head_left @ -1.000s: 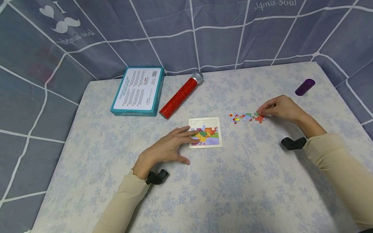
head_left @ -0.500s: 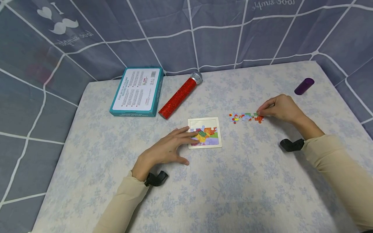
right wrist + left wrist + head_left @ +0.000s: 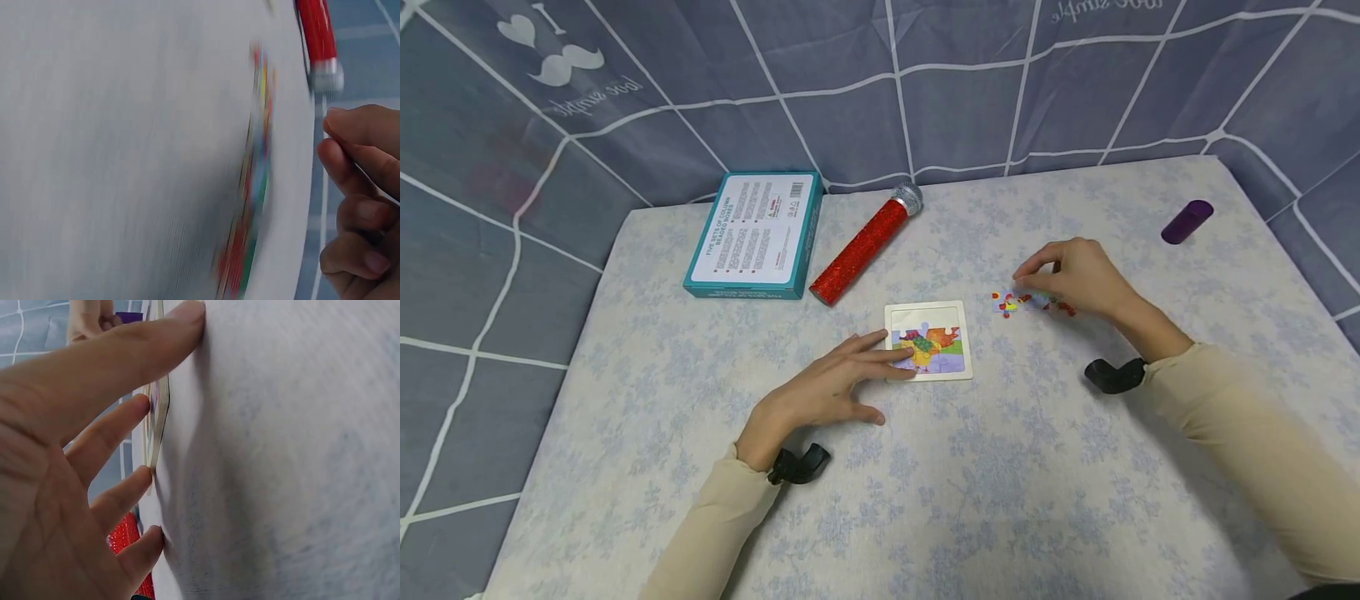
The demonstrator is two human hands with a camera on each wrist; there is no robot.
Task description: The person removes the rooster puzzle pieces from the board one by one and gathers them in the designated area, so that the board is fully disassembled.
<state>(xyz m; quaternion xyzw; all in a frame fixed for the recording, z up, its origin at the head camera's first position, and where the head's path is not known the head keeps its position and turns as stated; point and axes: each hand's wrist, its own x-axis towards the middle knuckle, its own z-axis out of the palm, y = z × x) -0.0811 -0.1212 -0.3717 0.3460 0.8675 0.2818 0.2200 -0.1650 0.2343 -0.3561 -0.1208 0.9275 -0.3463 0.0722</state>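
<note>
My left hand [image 3: 820, 383] lies with spread fingers at the left side of a small white-framed jigsaw puzzle [image 3: 967, 342]. Its fingertips touch the frame and the partly filled animal picture; in the left wrist view the fingers [image 3: 119, 494] meet the frame's edge. A short row of loose jigsaw pieces [image 3: 1004, 305] lies to the right of the frame. My right hand [image 3: 1078, 275] hovers over this row and partly hides it. In the right wrist view its curled fingers [image 3: 356, 256] show nothing held, thumb and forefinger tips close together, apart from the blurred pieces [image 3: 256, 169].
A red glitter microphone [image 3: 861, 254] lies behind the frame. Left of it is a teal box [image 3: 748, 233] with a white printed label. At the back right lies a purple cylinder [image 3: 1187, 222]. A dark curtain [image 3: 962, 108] with white lines borders the table.
My right hand has left the right end of the row of pieces and moved left, above its middle. The left hand stays at the frame, with only slight finger movement.
</note>
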